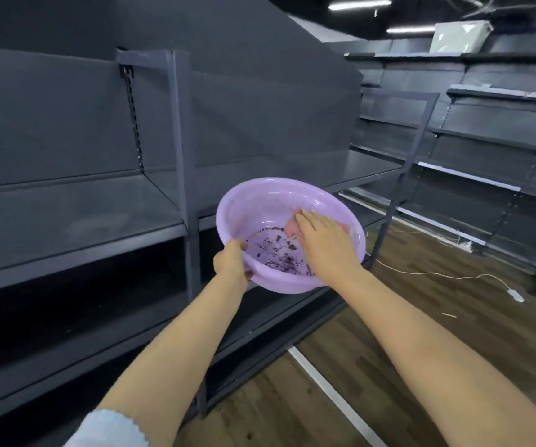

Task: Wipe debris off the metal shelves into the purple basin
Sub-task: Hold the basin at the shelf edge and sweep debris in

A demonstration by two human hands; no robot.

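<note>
I see the basin (270, 201) held up, tilted toward me, in front of the mid shelf (76, 217). Dark debris (281, 253) is scattered on its bottom; a pink cloth (292, 228) lies against the inner wall. Left hand (232, 259) grips the near rim. Right hand (326, 245), fingers straight, presses the cloth. White cord (437, 275) on the floor (421, 333).
</note>
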